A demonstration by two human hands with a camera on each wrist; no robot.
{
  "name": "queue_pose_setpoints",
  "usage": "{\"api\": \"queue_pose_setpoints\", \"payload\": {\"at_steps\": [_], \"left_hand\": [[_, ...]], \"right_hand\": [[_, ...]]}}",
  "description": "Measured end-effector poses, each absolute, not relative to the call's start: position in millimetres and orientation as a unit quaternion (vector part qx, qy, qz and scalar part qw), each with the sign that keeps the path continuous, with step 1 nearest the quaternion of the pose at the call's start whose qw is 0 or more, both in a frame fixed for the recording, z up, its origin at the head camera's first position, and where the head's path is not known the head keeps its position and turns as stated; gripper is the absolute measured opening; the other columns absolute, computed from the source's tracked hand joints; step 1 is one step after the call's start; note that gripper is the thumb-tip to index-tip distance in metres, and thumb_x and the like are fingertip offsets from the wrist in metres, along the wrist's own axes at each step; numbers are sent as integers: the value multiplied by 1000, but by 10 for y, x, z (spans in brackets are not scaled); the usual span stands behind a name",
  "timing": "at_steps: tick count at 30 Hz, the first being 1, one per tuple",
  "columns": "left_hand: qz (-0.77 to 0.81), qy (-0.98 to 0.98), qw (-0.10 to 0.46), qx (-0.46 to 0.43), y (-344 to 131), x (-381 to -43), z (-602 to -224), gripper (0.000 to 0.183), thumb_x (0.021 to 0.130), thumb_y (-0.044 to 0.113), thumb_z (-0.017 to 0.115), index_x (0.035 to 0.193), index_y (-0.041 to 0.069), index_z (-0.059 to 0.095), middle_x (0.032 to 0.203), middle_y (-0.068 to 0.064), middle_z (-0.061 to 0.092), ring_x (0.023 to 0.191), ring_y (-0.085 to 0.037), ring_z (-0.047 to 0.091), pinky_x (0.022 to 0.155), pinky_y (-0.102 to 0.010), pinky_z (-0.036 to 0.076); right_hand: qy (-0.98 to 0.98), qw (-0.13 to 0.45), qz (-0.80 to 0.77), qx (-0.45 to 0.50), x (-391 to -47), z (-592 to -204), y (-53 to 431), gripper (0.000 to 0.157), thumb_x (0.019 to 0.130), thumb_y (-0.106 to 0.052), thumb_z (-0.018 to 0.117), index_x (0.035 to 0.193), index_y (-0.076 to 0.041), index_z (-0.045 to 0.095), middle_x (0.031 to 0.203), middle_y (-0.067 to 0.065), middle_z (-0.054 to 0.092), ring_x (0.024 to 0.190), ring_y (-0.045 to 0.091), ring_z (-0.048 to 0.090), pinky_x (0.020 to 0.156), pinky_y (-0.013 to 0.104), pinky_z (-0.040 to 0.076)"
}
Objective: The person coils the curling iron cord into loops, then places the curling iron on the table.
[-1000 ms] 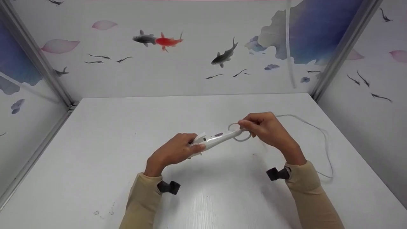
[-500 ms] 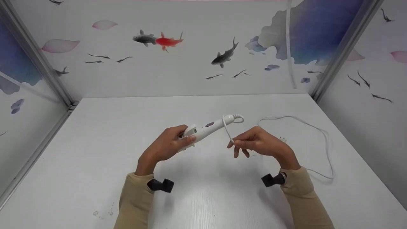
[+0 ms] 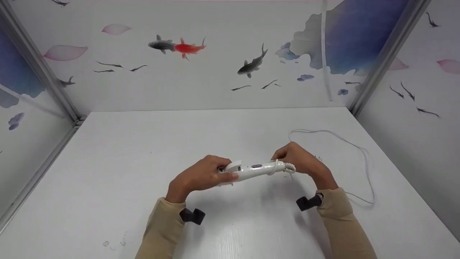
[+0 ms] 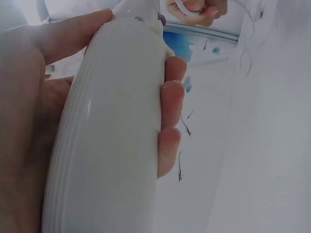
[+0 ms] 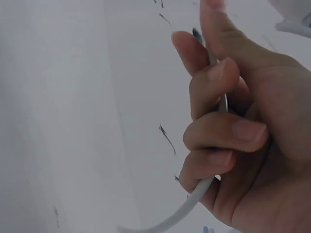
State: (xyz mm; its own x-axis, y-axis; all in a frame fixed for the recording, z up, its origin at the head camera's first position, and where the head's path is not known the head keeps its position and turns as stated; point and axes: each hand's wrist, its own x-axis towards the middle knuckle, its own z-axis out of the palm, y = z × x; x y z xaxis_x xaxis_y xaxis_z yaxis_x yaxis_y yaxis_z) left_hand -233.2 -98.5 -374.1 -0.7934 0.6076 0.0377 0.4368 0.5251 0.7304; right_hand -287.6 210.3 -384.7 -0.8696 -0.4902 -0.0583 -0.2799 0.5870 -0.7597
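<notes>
White appliance (image 3: 251,173) | left hand (image 3: 201,175) grips it | right hand (image 3: 300,159) holds cord (image 5: 189,204) (looped)

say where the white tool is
In the head view, the tool is just right of centre over the table, its left end in the left hand, its right end beside the right hand.
</notes>
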Motion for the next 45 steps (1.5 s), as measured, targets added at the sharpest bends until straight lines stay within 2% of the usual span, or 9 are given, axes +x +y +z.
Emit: {"api": "queue_pose_setpoints", "payload": {"at_steps": [5,13,19,22,25,28,34,39,45], "left_hand": [[335,892,118,280,-918,-2329,-3751,25,97,37,61,97,13,69,81,3,63,70,-12,51,66,-29,42],[323,909,97,246,-947,-2328,-3723,24,100,36,58,103,14,67,85,1,63,73,-15,50,68,-32,41],[327,918,78,211,-969,-2343,-3700,31,101,41,56,109,13,64,90,-1,63,78,-17,53,70,-32,41],[337,916,71,207,-994,-2340,-3681,31,101,41,55,111,13,63,92,-1,64,78,-17,54,70,-32,42],[359,906,64,215,-1035,-2330,-3652,30,101,39,55,110,12,63,94,-3,65,80,-18,55,71,-32,43],[380,895,59,228,-1072,-2316,-3618,29,101,37,56,109,10,64,96,-5,66,83,-19,56,73,-33,45],[398,878,42,262,-1116,-2313,-3596,30,100,36,58,107,8,67,98,-8,69,84,-18,58,75,-34,47],[392,870,42,295,-1133,-2304,-3621,28,99,34,61,103,8,72,94,-7,71,79,-15,56,72,-31,47],[388,865,75,308,-1107,-2289,-3633,26,97,33,63,98,8,73,88,-4,70,75,-12,55,70,-28,47]], "right_hand": [[894,85,-406,-168,-2805,-3734,2088,19,88,-30,76,92,-12,80,83,-1,70,73,14,54,65,27,46],[893,14,-407,-193,-2566,-3490,1962,26,97,-29,67,105,-8,78,87,7,70,75,16,53,70,29,50],[884,36,-393,-250,-2440,-3400,1903,26,102,-24,59,114,-7,74,79,5,64,71,14,54,60,23,43],[867,67,-396,-295,-2447,-3439,1898,24,102,-18,57,115,-5,73,84,6,68,78,13,60,71,24,48],[844,100,-408,-332,-2485,-3509,1901,19,102,-14,57,105,-6,74,97,8,73,95,13,62,84,25,49],[821,125,-428,-356,-2529,-3576,1901,19,101,-13,58,95,-7,75,106,9,73,107,12,61,88,26,50],[810,163,-442,-349,-2649,-3725,1920,19,99,-14,62,102,-2,75,109,15,74,93,10,63,88,27,52],[825,189,-442,-296,-2758,-3854,1994,22,97,-15,65,112,0,69,100,13,73,78,15,62,75,28,53],[869,156,-401,-247,-2858,-3940,2133,20,86,-19,78,95,-2,75,76,-5,63,66,10,52,62,25,45]]}}
